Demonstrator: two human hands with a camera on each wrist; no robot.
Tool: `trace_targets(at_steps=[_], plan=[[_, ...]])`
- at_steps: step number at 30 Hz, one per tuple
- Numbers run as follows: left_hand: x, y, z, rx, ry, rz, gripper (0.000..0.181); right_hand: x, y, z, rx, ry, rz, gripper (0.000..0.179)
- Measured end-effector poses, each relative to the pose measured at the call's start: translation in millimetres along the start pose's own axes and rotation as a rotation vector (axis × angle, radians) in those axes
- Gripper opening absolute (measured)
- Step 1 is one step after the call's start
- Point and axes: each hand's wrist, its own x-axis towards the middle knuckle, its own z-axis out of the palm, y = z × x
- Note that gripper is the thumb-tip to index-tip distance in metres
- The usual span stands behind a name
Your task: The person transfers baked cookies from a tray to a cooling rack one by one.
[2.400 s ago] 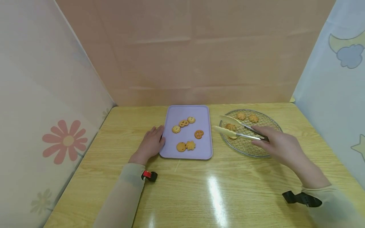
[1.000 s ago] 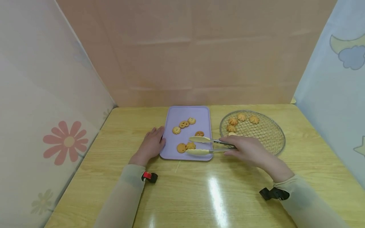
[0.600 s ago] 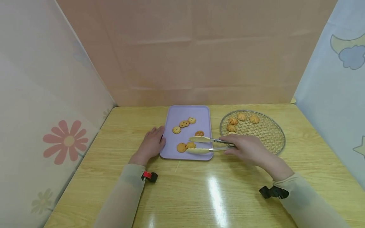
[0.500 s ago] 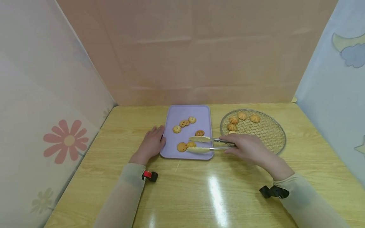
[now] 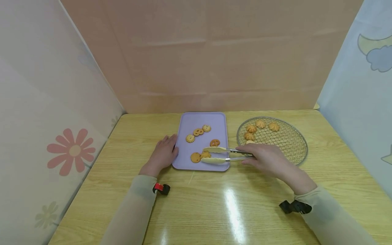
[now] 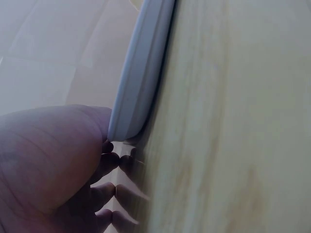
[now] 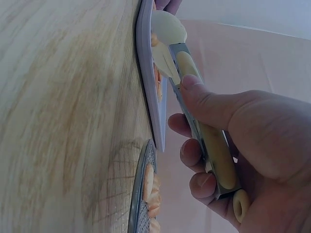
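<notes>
My right hand grips a pair of metal tongs with cream-coloured tips. Its tips straddle a ridged, star-shaped cookie on the purple tray and partly cover it. A round cookie lies against that one on its left. Just above the tongs is a pretzel-shaped cookie. In the right wrist view, thumb and fingers wrap the tongs' handle. My left hand lies at the tray's left edge, its thumb touching the rim and its other fingers extended on the table.
An oval woven rack with a metal rim stands right of the tray, bearing several cookies along its left and back. Three more cookies form a slanting row on the tray. A brown partition closes off the table's back.
My right hand has carried the tongs from the rack leftward over the tray. Since about a second ago, their tips have drawn slightly closer around the star-shaped cookie. My left hand stays put.
</notes>
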Motion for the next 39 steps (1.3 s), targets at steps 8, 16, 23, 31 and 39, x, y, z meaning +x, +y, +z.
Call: trace_targets(at_steps=[8,16,23,31,39], plan=[[0.9,-0.3,1.6,0.001,0.008,0.006,0.061,-8.9,2.8,-7.7,0.020,0.019,0.059,0.050],[-0.8,2.2,-1.6,-0.001,0.005,-0.002,0.061,-24.5,16.7,-26.5,-0.006,0.055,0.116,0.051],[-1.9,2.8,-3.7,-0.003,0.012,-0.009,0.061,-42.1,32.6,-39.3,-0.031,0.085,0.171,0.054],[-1.7,4.2,-3.5,-0.001,0.005,-0.008,0.061,-60.3,47.5,-47.6,-0.066,0.106,0.254,0.055],[-2.0,3.8,-3.2,-0.007,0.007,-0.007,0.061,-75.7,64.2,-55.6,-0.064,0.097,0.334,0.056]])
